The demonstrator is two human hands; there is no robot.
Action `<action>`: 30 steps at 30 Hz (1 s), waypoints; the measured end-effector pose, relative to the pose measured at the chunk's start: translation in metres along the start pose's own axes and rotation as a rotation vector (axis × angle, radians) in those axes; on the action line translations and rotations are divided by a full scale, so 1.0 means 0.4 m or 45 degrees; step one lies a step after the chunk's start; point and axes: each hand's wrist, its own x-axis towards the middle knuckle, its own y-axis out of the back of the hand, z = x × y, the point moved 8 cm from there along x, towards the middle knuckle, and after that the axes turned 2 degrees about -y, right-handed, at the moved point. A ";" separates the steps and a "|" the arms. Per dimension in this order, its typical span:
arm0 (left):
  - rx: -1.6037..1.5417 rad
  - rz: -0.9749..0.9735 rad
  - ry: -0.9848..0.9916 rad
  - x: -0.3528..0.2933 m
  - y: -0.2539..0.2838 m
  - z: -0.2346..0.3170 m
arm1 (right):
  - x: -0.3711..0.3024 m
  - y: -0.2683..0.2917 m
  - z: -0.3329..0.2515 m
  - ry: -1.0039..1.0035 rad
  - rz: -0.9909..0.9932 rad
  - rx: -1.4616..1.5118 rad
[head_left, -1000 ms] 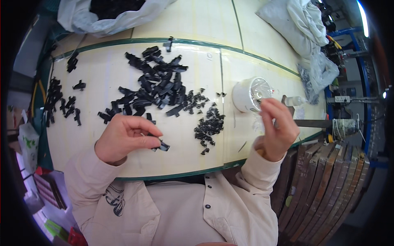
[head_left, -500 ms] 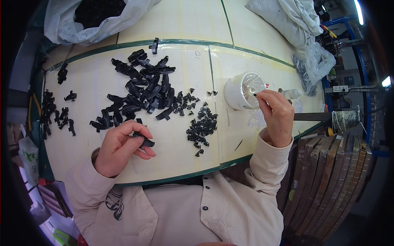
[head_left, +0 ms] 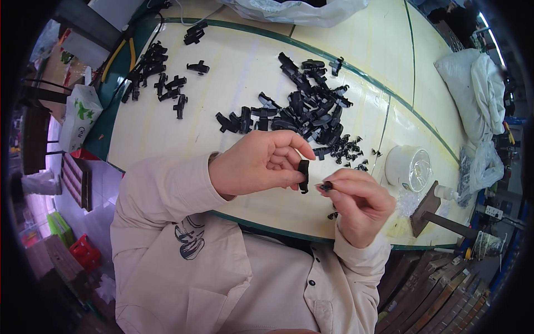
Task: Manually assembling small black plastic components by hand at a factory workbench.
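My left hand (head_left: 258, 164) pinches a curved black plastic piece (head_left: 303, 177) upright between thumb and fingers. Close to its right, my right hand (head_left: 362, 205) grips a small black plastic part (head_left: 326, 186) at its fingertips; a narrow gap separates the two parts. Beyond my hands lies a heap of similar black plastic pieces (head_left: 300, 103). Small round black parts (head_left: 347, 149) are scattered at the heap's right, some hidden behind my right hand. A white round tub (head_left: 396, 167) stands to the right of them.
More black pieces (head_left: 153, 64) lie at the table's far left. Beyond the tub are a small white bottle (head_left: 446, 192) and a metal plate with a bar (head_left: 431, 214). A white sack (head_left: 461, 83) rests at the far right, another bag (head_left: 295, 12) at the back.
My right hand has come from the tub's opening to beside my left hand, carrying the small black part. Both hands are now close together, and the view has swung left.
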 end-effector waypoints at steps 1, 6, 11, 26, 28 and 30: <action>-0.084 0.009 -0.035 -0.003 0.005 0.004 | -0.001 -0.014 0.019 -0.072 0.020 0.099; -0.188 -0.043 0.023 -0.014 0.007 0.018 | 0.005 0.003 0.017 0.024 0.162 -0.026; -0.264 -0.041 0.110 -0.017 0.004 0.022 | 0.017 -0.035 -0.039 0.338 0.088 -0.570; -0.251 0.016 0.097 -0.014 0.009 0.013 | 0.019 -0.038 -0.040 0.338 0.067 -0.618; -0.260 0.023 0.079 -0.019 0.012 0.013 | 0.020 -0.045 -0.040 0.340 0.062 -0.622; -0.250 0.027 0.093 -0.016 0.007 0.015 | 0.017 -0.039 -0.038 0.335 0.066 -0.619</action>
